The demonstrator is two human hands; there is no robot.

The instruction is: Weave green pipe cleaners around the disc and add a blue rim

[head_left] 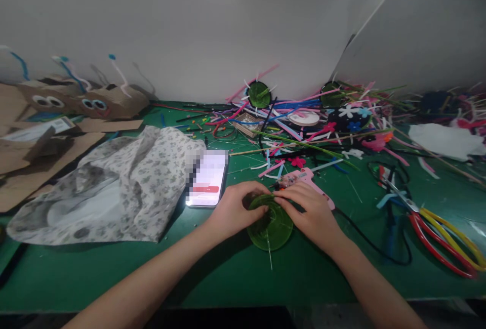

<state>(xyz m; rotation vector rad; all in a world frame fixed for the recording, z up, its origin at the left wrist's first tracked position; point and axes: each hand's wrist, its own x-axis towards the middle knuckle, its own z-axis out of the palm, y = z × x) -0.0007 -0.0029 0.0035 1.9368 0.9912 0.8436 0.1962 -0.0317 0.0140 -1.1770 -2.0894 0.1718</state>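
A round green disc (270,228) lies on the green table (228,268) in front of me, with a thin pale strip sticking out of its near edge. My left hand (235,210) curls over the disc's left rim, fingers pinched on it. My right hand (309,210) grips the disc's upper right rim, fingers closed. A pink glue gun (304,179) lies just behind my right hand.
A lit phone (207,179) lies left of my hands beside a flowered cloth (114,192). Cardboard figures with googly eyes (76,101) stand far left. A heap of coloured strips and foam flowers (322,116) fills the back right. Red-and-yellow scissors (440,230) and a black cord (379,248) lie right.
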